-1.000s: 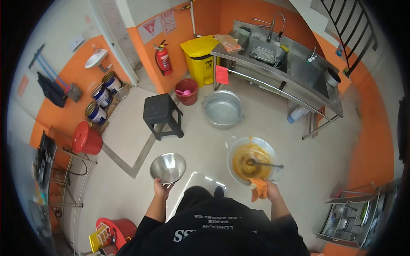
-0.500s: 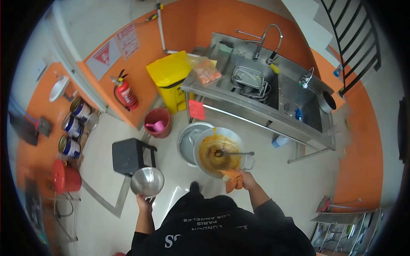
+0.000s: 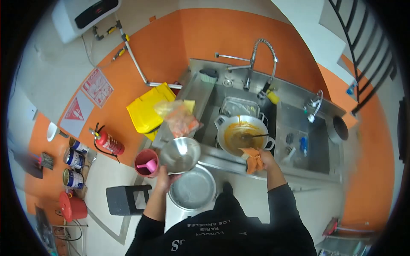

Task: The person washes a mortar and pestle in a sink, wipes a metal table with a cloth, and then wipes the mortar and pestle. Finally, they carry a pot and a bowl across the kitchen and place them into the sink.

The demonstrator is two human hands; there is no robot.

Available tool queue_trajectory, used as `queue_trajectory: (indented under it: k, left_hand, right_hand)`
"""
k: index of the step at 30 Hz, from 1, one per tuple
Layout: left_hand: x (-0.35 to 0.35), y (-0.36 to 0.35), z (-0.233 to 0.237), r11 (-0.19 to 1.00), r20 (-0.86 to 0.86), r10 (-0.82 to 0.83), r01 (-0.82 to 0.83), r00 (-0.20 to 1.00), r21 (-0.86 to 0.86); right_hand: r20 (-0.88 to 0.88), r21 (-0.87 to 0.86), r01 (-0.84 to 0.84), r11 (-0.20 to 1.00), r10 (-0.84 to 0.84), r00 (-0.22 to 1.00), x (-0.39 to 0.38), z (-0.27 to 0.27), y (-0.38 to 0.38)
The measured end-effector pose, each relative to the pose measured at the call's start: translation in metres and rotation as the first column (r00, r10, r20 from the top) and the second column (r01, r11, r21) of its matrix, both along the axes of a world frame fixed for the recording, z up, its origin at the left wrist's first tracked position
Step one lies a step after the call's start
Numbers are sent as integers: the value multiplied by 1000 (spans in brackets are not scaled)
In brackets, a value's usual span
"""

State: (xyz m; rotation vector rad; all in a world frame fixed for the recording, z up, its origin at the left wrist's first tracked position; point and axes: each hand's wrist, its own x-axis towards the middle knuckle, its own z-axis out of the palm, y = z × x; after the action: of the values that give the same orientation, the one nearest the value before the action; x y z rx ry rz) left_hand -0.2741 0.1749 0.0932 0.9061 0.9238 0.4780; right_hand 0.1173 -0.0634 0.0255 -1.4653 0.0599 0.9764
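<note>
My left hand (image 3: pixel 165 180) is closed on the rim of a shiny metal bowl (image 3: pixel 181 155), held tilted near the sink's front left edge. My right hand (image 3: pixel 267 160) grips a folded orange cloth (image 3: pixel 255 164) at the near right side of a two-handled wok (image 3: pixel 230 144). Orange-brown sauce coats the wok's inside, and a dark-handled utensil (image 3: pixel 259 135) rests in it. The wok overlaps the left basin, in front of a wire rack with a metal tray (image 3: pixel 241 106). On the floor below the bowl sits a wide metal basin (image 3: pixel 192 187).
A steel sink counter (image 3: pixel 307 168) with a spring faucet (image 3: pixel 261 42) spans the front. Bagged orange food (image 3: pixel 181 121) lies on its left end, by a yellow bin (image 3: pixel 147 109). A red bucket (image 3: pixel 140 164) and a dark stool (image 3: pixel 121 200) stand on the left.
The wok has moved from above the floor basin forward to the sink, with my right hand and the cloth at its side. My left hand has carried the bowl forward and right, away from the stool.
</note>
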Motion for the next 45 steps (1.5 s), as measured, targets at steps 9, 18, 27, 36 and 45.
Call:
queue_trajectory:
  k: [9, 18, 27, 36, 45]
  left_hand:
    - [211, 36, -87, 967, -43, -17, 6, 999, -255]
    - [291, 40, -133, 964, -234, 42, -100, 971, -244]
    - [272, 31, -155, 958, -436, 35, -154, 899, -242]
    - [89, -27, -66, 797, -222, 359, -174, 907, 579]
    - [-188, -405, -117, 761, -928, 373, -569, -8, 311]
  right_hand:
    - [-105, -178, -309, 934, 294, 950, 135, -98, 42]
    - [-270, -99, -355, 929, 319, 909, 115, -83, 32]
    - [-347, 155, -317, 936, 352, 869, 115, 58, 30]
    - [-148, 572, -291, 767, 445, 883, 122, 68, 253]
    - [920, -178, -438, 881, 306, 243, 74, 46, 440]
